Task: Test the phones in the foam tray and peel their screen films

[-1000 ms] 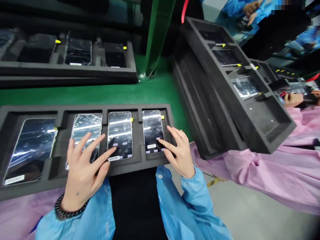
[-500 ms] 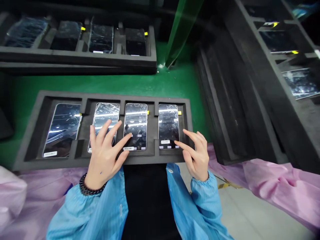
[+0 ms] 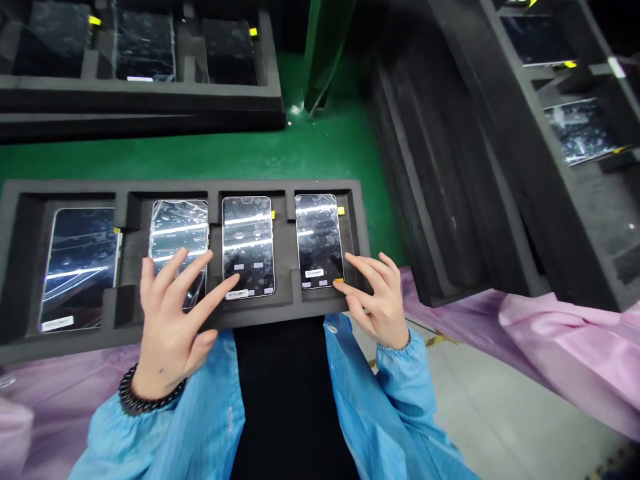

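The fourth phone (image 3: 319, 237) is seated face up in the rightmost compartment of the tray (image 3: 320, 304). Its lower right corner is met by the right hand's (image 3: 379, 300) index fingertip, beside an orange mark (image 3: 339, 280); the fingers are spread and nothing is pinched. The third phone (image 3: 247, 243) is overlapped near its lower left by the index fingertip of the left hand (image 3: 175, 313), likewise spread and gripping nothing; whether pressure is applied cannot be told. The second phone (image 3: 179, 223) is partly covered by that hand; the first phone (image 3: 83, 260) is uncovered. All are judged light and stiff, with slick, breakable faces. Hold is best taken by the long edges, clear of the yellow tab (image 3: 341, 211).
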`<state>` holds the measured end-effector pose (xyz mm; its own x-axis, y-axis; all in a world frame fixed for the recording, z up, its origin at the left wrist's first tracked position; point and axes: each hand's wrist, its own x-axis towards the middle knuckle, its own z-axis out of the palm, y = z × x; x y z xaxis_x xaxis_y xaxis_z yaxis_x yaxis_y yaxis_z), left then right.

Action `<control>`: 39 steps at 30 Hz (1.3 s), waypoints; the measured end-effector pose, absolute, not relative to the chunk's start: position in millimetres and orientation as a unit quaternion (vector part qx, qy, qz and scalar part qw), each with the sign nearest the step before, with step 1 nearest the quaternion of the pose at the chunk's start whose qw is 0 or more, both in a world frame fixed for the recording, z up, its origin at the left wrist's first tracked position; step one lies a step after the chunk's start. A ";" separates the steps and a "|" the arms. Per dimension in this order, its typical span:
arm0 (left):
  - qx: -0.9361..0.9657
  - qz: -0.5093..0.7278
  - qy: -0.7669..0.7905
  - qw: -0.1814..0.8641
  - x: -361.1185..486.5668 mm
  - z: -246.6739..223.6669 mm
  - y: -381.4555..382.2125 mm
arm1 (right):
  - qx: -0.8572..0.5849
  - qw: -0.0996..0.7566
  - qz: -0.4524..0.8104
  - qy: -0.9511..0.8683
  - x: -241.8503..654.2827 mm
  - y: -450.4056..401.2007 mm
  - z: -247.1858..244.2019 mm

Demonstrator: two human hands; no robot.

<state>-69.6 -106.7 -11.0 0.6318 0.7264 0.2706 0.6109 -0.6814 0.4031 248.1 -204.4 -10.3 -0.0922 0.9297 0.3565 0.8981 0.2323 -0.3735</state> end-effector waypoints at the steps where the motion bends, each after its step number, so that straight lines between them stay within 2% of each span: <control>1: 0.894 0.212 0.371 0.132 -72.6 -11.4 -108.1 | -0.613 0.264 0.031 -0.744 247.2 -203.3 -9.6; 11: 0.920 0.227 0.311 0.073 -92.4 -16.2 -109.9 | -0.557 0.248 0.052 -0.791 232.5 -183.4 -2.0; 20: 0.923 0.152 0.338 0.103 -86.0 -10.5 -109.2 | -0.549 0.232 0.060 -0.800 226.1 -175.8 -1.6; 30: 0.937 0.168 0.285 0.116 -69.6 -13.0 -105.4 | -0.541 0.251 0.070 -0.800 219.2 -175.4 0.9; 37: 0.923 0.191 0.324 0.085 -67.8 -10.1 -104.6 | -0.486 0.157 0.118 -0.852 192.0 -160.5 1.4; 39: 0.915 0.177 0.354 0.084 -66.4 -10.7 -103.8 | -0.487 0.155 0.127 -0.850 188.7 -157.0 1.9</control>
